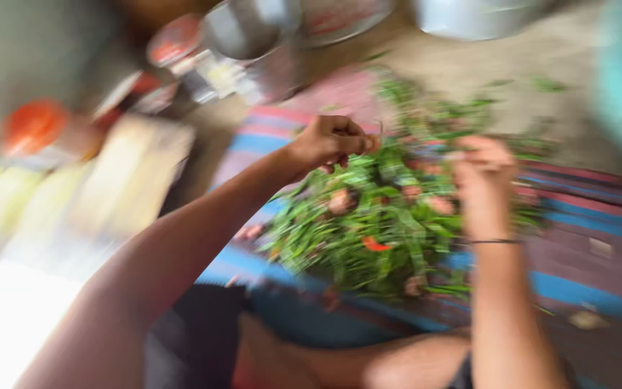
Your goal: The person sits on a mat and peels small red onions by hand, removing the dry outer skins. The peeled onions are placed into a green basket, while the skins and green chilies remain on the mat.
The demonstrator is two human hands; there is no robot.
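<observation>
While blurred, both hands are seen over a heap of green leaves (pixel 376 223).
The left hand (pixel 332 140) is closed in a fist above it; the right hand's (pixel 485 173) grip cannot be told.

Daylit scene with heavy motion blur throughout; no edge is sharp. Lower left corner overexposed to white glare. Greens (pixel 376 223) and both hands smeared; pots (pixel 253 29) at top out of focus. Shadows soft, diffuse.
</observation>
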